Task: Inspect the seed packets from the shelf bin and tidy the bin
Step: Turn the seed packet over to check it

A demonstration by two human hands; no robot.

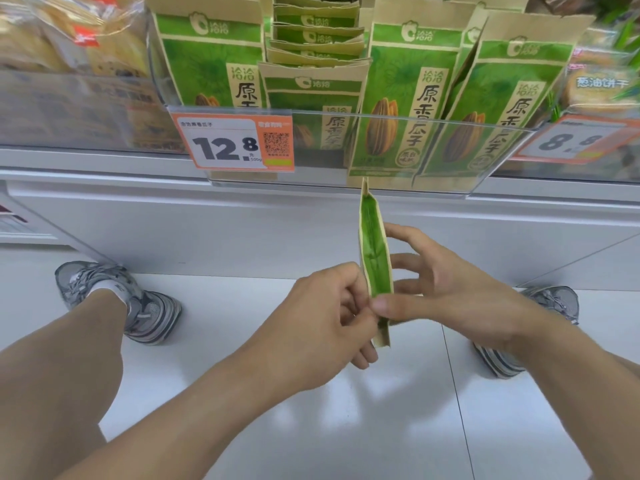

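Note:
I hold one green and tan seed packet [374, 251] edge-on in front of me, below the shelf. My left hand [325, 317] pinches its lower left edge. My right hand [446, 289] grips it from the right, thumb across the bottom and fingers spread behind. Above, a clear plastic shelf bin [398, 119] holds several matching seed packets [408, 95], some upright and some stacked flat in the middle. An orange price tag [235, 142] reading 12.8 hangs on the bin's front left.
Bagged snacks [69, 39] fill the neighbouring bin on the left. A second price tag [575, 140] and biscuit packs [602, 84] sit on the right. The white shelf front [242, 220] runs below, and my shoes [138, 303] stand on the white tiled floor.

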